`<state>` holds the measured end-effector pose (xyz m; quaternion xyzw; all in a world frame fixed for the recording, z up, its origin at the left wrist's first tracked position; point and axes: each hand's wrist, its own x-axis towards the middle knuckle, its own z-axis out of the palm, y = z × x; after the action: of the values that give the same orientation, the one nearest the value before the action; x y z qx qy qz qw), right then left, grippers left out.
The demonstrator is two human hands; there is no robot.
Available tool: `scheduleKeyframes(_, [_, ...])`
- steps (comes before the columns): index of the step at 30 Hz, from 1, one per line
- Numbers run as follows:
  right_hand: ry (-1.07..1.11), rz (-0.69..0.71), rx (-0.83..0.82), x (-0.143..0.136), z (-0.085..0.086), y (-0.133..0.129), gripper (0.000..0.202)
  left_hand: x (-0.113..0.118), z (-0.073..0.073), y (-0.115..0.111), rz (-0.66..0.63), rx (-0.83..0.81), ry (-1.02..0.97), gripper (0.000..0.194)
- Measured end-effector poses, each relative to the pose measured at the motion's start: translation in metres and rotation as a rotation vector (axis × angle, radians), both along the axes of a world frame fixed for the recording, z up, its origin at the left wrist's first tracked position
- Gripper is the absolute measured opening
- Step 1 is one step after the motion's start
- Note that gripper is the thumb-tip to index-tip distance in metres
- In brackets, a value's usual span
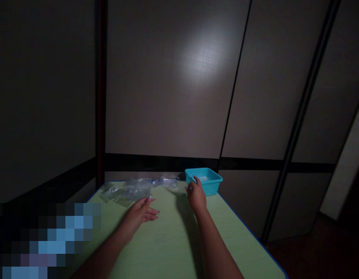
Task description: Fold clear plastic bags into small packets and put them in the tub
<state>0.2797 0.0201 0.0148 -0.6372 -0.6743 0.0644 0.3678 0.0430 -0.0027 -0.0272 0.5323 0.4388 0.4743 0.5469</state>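
My left hand [140, 212] is over the table at the near edge of some clear plastic bags [135, 188]. Its thumb and forefinger are pinched together at a bag's corner, and the other fingers stretch out to the right. In front of a turquoise plastic basin [211, 188] is my right hand [196, 197], covering part of the basin's left side. Its fingers are bent and apart, with turquoise showing through the gap, and I see nothing held in them. Whether they touch the basin I cannot tell. Something pale lies inside the basin.
The light green table [164, 240] has a blue edge. More crumpled clear plastic [165, 182] lies at its far side, left of the basin. Tall grey panels [167, 89] with dark strips stand right behind the table. A dark reddish floor [315, 248] shows at right.
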Motion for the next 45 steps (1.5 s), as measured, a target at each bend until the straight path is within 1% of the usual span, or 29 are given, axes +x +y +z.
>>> scheduleKeyframes(1, [-0.012,-0.074,0.018,0.004,-0.002,0.003,0.014,0.000,-0.001,0.000,0.000,-0.001,0.000,0.064])
scheduleKeyframes(2, [-0.022,-0.120,0.035,0.006,-0.003,0.005,0.012,0.000,-0.001,0.000,0.000,-0.003,0.000,0.064])
scheduleKeyframes(3, [-0.027,-0.159,0.057,0.009,-0.005,0.008,0.010,0.000,-0.002,0.000,-0.002,-0.001,-0.002,0.064])
scheduleKeyframes(4, [-0.036,-0.167,0.060,0.011,-0.007,0.010,0.009,0.000,-0.002,0.001,-0.004,0.002,-0.005,0.064])
scheduleKeyframes(6, [-0.047,-0.169,0.066,0.012,-0.009,0.013,0.009,-0.001,-0.003,0.001,-0.015,0.007,-0.011,0.063])
scheduleKeyframes(9, [-0.058,-0.182,0.089,0.008,-0.007,0.013,0.011,-0.002,-0.004,0.001,-0.025,0.006,-0.020,0.063])
scheduleKeyframes(14, [-0.067,-0.194,0.132,-0.009,0.004,-0.002,0.014,-0.002,-0.002,0.001,-0.026,0.008,0.010,0.065])
scheduleKeyframes(18, [-0.022,-0.121,0.163,-0.025,0.008,-0.019,0.009,-0.001,-0.005,0.003,-0.038,0.017,0.019,0.067])
scheduleKeyframes(22, [0.036,-0.075,0.145,-0.033,0.011,-0.028,0.005,0.000,-0.010,0.006,-0.013,0.025,0.009,0.067])
scheduleKeyframes(26, [0.071,-0.096,0.145,-0.023,0.021,-0.037,0.007,0.001,-0.016,0.007,0.012,0.040,0.001,0.070])
scheduleKeyframes(28, [0.083,-0.064,0.160,-0.010,0.029,-0.041,0.008,0.003,-0.018,0.006,0.020,0.049,0.001,0.070])
scheduleKeyframes(30, [0.057,-0.024,0.158,0.011,0.039,-0.040,0.009,0.006,-0.020,0.005,0.024,0.062,0.007,0.067])
scheduleKeyframes(33, [-0.008,-0.113,0.084,0.052,0.055,-0.020,0.015,0.010,-0.023,0.004,0.023,0.099,0.010,0.065])
scheduleKeyframes(36, [-0.144,-0.194,-0.005,0.093,0.067,0.015,0.016,0.013,-0.023,0.004,0.025,0.170,0.036,0.060])
scheduleKeyframes(38, [-0.212,-0.216,-0.135,0.111,0.071,0.040,0.012,0.014,-0.021,0.003,0.035,0.227,0.108,0.053])
scheduleKeyframes(41, [-0.239,-0.172,-0.245,0.119,0.068,0.068,0.008,0.012,-0.018,0.002,0.048,0.297,0.231,0.044])
scheduleKeyframes(45, [-0.254,-0.087,-0.388,0.109,0.056,0.089,0.009,0.011,-0.020,0.002,0.029,0.337,0.299,0.039])
